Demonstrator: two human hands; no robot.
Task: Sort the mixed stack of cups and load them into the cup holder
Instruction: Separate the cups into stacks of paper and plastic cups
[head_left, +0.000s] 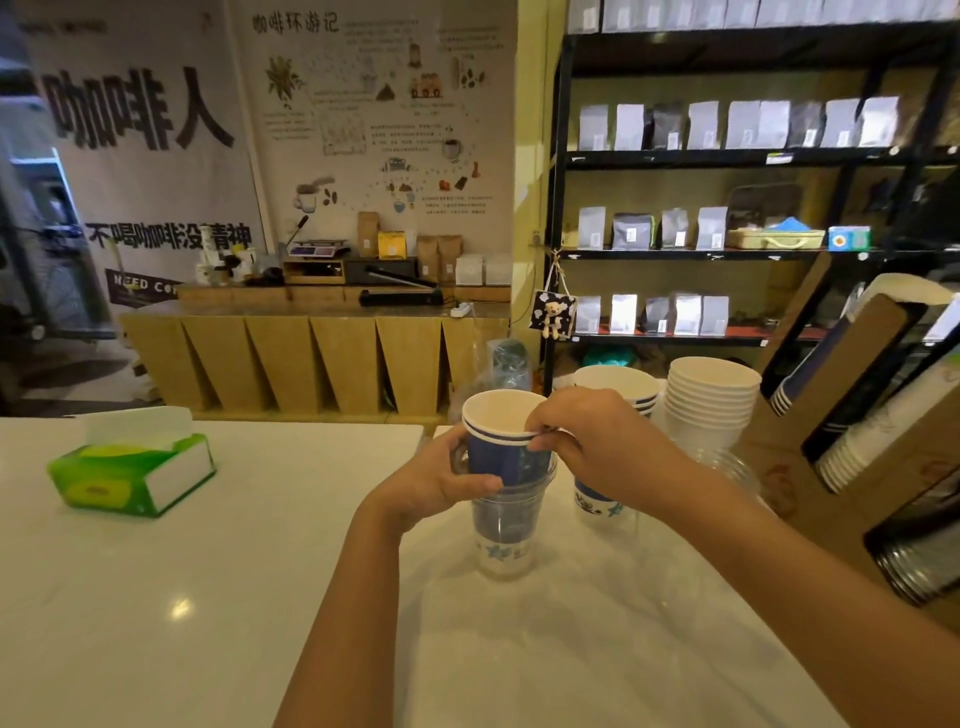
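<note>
Coffee-shop shelving stocked with bagged beans frames our view as we stand at a white table (218, 571) with the sort under way and, by our reading, far from finished. Our left hand (441, 480) wraps the mixed stack (506, 512), thumb across the blue band, its grip clamped on the upper part where a blue-and-white paper cup (501, 439) sits nested in a clear plastic cup (511, 506); another printed paper cup shows through the plastic lower down. Our right hand (587, 441) pinches the rim of that top paper cup, fingers closed on its edge, seemingly to lift it free. Behind the right hand stands a second pile of blue-printed paper cups (615, 387), and just beside it a stack of plain white paper cups (711, 402), with clear cups at its foot; we judge these to be sorted piles awaiting loading. At the right edge the brown cardboard cup holder (852, 395) already carries rows of cups in its slanted slots, though we cannot tell how full it is or which slots remain free. Room is generous to the left, where only a green tissue box (130, 470) sits well apart; to the right, the piles and holder crowd close, so a lifted cup has little clearance on that side. A seam in the table lies just behind the stack.
</note>
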